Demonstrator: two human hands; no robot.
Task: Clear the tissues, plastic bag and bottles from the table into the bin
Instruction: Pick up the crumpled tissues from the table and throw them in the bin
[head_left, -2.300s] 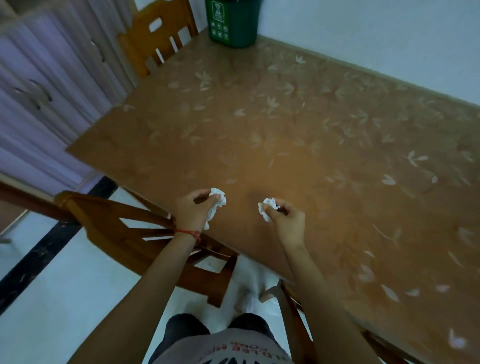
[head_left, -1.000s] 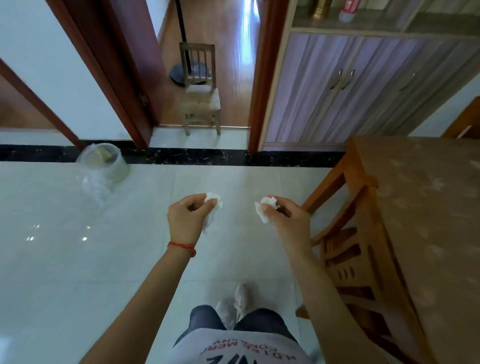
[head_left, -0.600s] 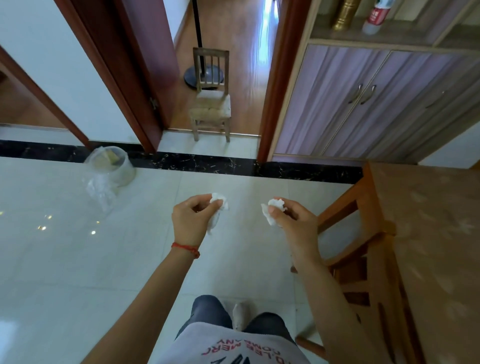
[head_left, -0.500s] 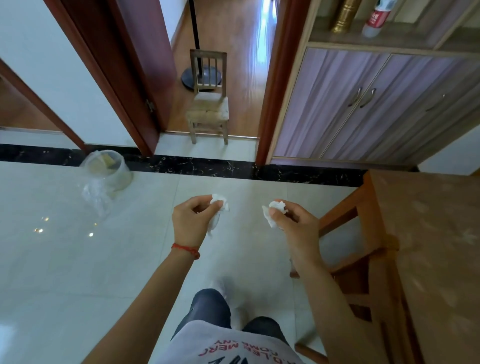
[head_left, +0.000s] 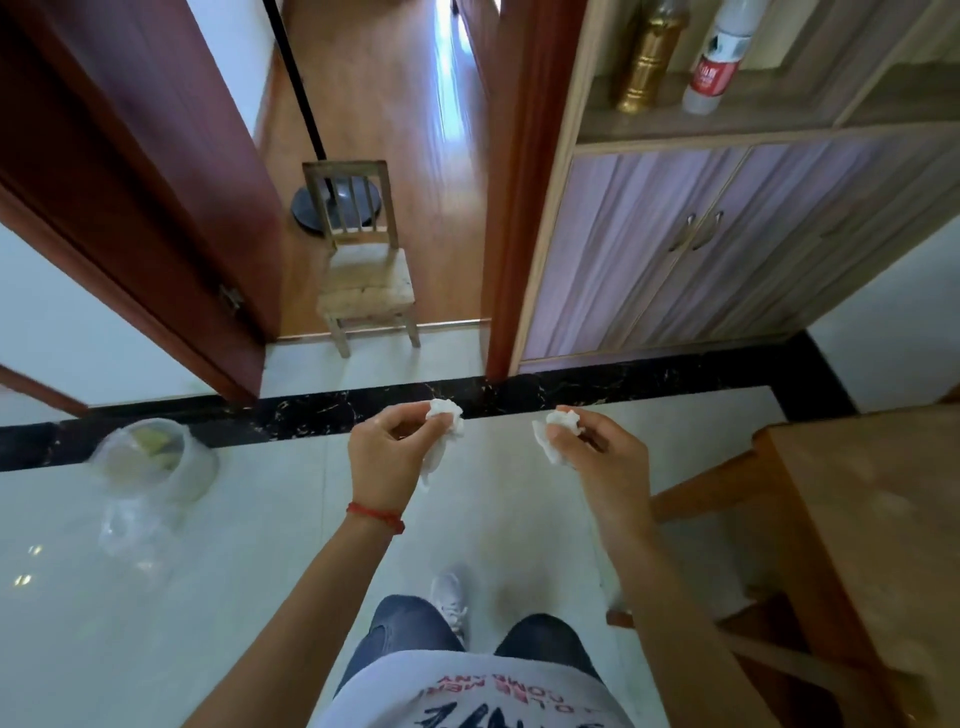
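Note:
My left hand (head_left: 387, 457) pinches a crumpled white tissue (head_left: 445, 415) between thumb and fingers, held out over the pale tiled floor. My right hand (head_left: 605, 462) grips a second crumpled tissue (head_left: 558, 431) at the same height. A small bin lined with a clear plastic bag (head_left: 153, 460) stands on the floor to the left, beside the black marble strip. The brown table (head_left: 883, 519) shows only its corner at the right edge.
A wooden chair (head_left: 727, 519) is tucked at the table on my right. A small wooden chair (head_left: 363, 265) stands in the open doorway ahead. The purple cabinet (head_left: 701, 244) carries two bottles (head_left: 649, 57) on its shelf. Open tiled floor lies between me and the bin.
I have turned away from the table toward the doorway and stepped forward; the bin has come into view on the left. Both hands hold their tissues as before.

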